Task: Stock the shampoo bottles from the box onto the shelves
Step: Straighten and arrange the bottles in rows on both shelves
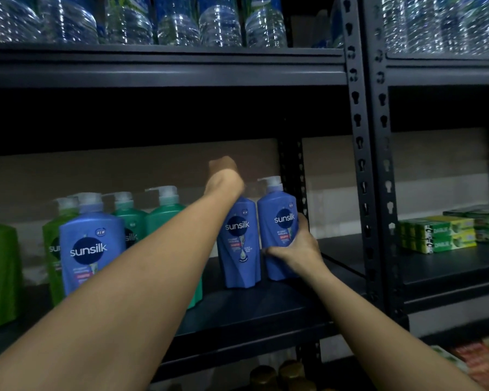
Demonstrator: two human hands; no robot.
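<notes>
Open shelf board (280, 303) is left in front of the two blue shampoo bottles (242, 244) at the right end, and dark headroom is seen above all the pump tops, beneath the upper shelf (164, 69). Passage to the right is closed off by the perforated uprights (360, 165), with the rightmost bottle standing just beside the rear post (292, 165). The left part of the shelf is crowded by green and teal bottles (161, 215) and a nearer blue bottle (92, 244), with little room between them.
</notes>
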